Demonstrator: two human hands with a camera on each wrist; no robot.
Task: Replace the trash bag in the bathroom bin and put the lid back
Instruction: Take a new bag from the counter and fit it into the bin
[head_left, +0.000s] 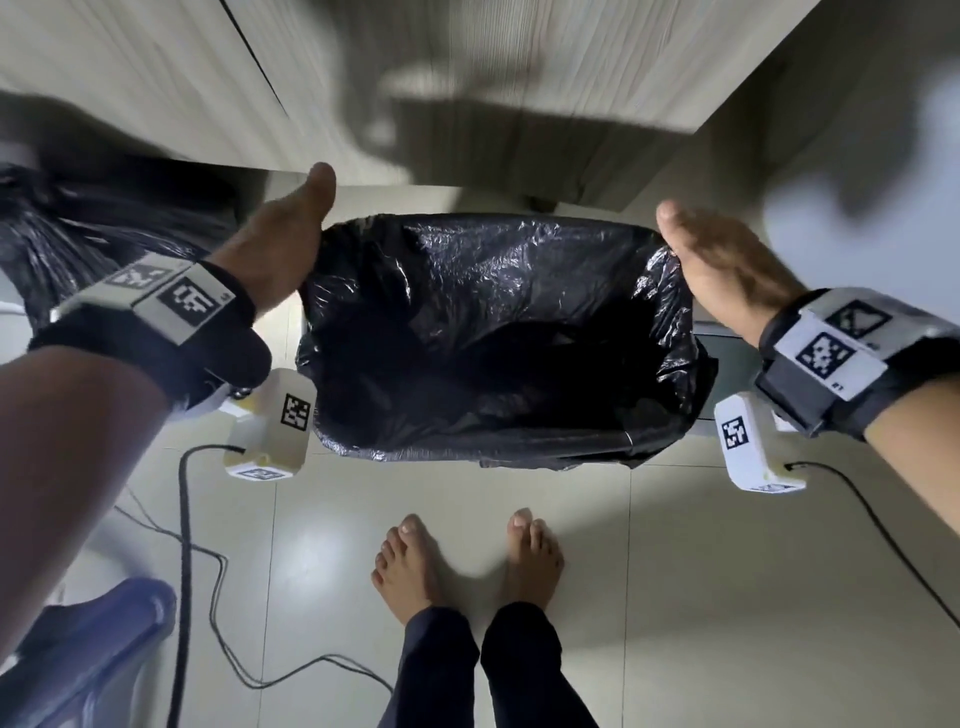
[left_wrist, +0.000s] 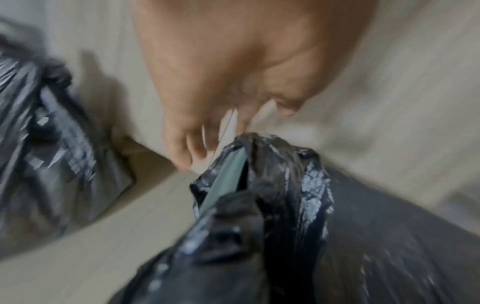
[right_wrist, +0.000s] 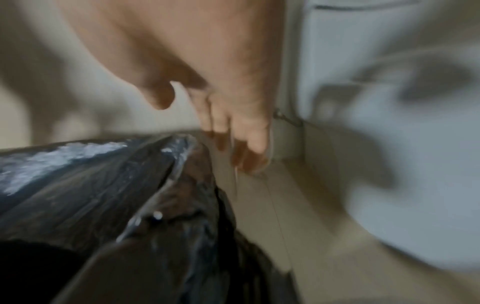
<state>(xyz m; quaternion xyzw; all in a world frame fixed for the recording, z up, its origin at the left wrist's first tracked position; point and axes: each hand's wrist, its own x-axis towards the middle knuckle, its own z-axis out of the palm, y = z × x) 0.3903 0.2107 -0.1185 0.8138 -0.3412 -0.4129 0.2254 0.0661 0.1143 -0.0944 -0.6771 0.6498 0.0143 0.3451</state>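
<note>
Smoothing the crinkled black plastic trash bag (head_left: 483, 312) over the bin's rim between them, left hand (head_left: 280, 244) and right hand (head_left: 727, 265) hover with relaxed fingers, gripping nothing; tuck corners evenly.

Left wrist band (head_left: 156, 296): it carried black-and-white square code markers; I could read no words on them.
Right wrist band (head_left: 841, 348): it bore the same kind of code markers, with a tiny mark beneath, too small to read.
White camera boxes (head_left: 272, 426): these showed code markers only.
Black bag (head_left: 493, 332): I found no print on it.
</note>
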